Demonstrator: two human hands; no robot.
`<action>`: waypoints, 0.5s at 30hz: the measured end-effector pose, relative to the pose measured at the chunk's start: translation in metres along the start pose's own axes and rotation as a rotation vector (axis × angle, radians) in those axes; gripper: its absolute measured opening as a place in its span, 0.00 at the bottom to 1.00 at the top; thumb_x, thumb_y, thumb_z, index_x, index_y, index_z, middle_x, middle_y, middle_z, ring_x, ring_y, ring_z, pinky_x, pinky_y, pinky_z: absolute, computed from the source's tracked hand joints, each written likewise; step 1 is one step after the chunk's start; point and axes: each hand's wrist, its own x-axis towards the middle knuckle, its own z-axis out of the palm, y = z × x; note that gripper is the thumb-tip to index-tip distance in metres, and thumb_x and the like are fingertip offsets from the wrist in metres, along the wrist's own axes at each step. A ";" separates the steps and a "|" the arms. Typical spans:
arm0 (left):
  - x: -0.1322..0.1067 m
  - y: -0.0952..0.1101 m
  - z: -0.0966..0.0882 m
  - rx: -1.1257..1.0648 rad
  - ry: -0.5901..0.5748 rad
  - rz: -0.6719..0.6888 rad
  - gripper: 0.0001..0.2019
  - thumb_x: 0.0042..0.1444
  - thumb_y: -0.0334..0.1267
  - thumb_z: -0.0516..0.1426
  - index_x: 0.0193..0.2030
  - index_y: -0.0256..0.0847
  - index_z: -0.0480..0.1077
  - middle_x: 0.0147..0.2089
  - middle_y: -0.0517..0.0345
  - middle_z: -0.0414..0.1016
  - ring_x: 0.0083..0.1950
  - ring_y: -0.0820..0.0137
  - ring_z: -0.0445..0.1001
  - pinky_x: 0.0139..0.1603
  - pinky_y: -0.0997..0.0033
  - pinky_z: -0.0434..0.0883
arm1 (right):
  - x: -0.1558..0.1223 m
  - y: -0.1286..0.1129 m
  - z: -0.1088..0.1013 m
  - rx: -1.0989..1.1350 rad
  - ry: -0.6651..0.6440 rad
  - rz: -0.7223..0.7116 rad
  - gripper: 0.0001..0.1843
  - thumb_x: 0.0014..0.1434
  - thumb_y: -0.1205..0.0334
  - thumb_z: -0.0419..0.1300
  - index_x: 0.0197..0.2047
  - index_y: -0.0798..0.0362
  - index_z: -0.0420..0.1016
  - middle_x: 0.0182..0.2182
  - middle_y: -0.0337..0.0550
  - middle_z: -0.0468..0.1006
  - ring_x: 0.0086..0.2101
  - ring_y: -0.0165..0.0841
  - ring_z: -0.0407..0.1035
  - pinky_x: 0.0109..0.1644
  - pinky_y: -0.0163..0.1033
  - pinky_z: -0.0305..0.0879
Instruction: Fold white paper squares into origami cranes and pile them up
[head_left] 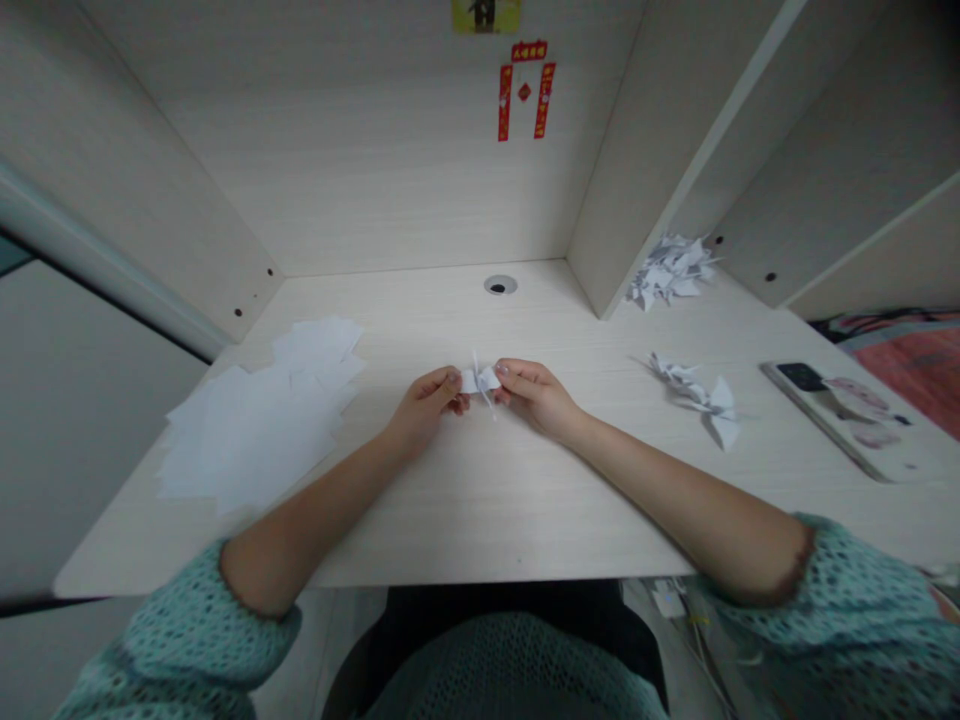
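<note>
My left hand [429,398] and my right hand [531,392] meet over the middle of a pale wooden desk [480,500]. Between their fingertips is a small folded white paper piece [480,380], pinched from both sides, with thin points sticking up and down. Both hands are closed on it, fingers curled. My forearms are bare, with teal knitted sleeves pushed up near the elbows.
A loose spread of white paper sheets [255,415] lies at the left. Folded paper figures [697,395] rest at the right, with a heap of more [671,270] in the side compartment. A phone [844,415] lies near the right edge. A cable hole [500,285] sits at the back.
</note>
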 end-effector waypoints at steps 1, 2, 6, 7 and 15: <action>0.000 0.000 0.000 -0.014 0.004 0.002 0.20 0.51 0.57 0.56 0.25 0.39 0.66 0.24 0.60 0.67 0.26 0.74 0.63 0.30 0.74 0.62 | 0.000 0.000 0.000 0.016 0.000 -0.001 0.20 0.56 0.47 0.58 0.22 0.53 0.66 0.20 0.35 0.62 0.25 0.29 0.57 0.33 0.36 0.54; 0.000 0.000 0.000 -0.025 0.007 0.006 0.20 0.51 0.57 0.56 0.25 0.39 0.66 0.24 0.60 0.67 0.26 0.75 0.63 0.30 0.74 0.61 | 0.000 0.000 0.001 0.027 0.000 -0.002 0.20 0.56 0.47 0.58 0.22 0.53 0.66 0.20 0.35 0.62 0.25 0.29 0.57 0.33 0.36 0.54; -0.001 0.001 0.000 -0.032 0.009 0.009 0.21 0.50 0.58 0.56 0.25 0.39 0.65 0.24 0.60 0.66 0.27 0.74 0.63 0.30 0.73 0.62 | 0.000 -0.003 0.002 0.019 0.011 0.004 0.21 0.54 0.45 0.58 0.22 0.52 0.65 0.20 0.36 0.62 0.25 0.30 0.57 0.33 0.37 0.54; -0.001 0.001 0.000 -0.027 0.013 0.006 0.22 0.50 0.59 0.56 0.25 0.39 0.65 0.25 0.59 0.66 0.27 0.74 0.62 0.30 0.73 0.62 | 0.000 -0.003 0.002 0.014 0.014 0.006 0.21 0.54 0.44 0.58 0.22 0.52 0.64 0.20 0.36 0.62 0.25 0.30 0.57 0.33 0.37 0.55; 0.000 0.003 0.000 -0.076 0.022 0.046 0.20 0.52 0.56 0.56 0.24 0.39 0.65 0.24 0.61 0.63 0.27 0.75 0.62 0.31 0.73 0.62 | 0.001 -0.003 0.002 0.013 0.054 0.001 0.20 0.54 0.44 0.58 0.23 0.52 0.65 0.19 0.36 0.61 0.24 0.31 0.57 0.33 0.38 0.55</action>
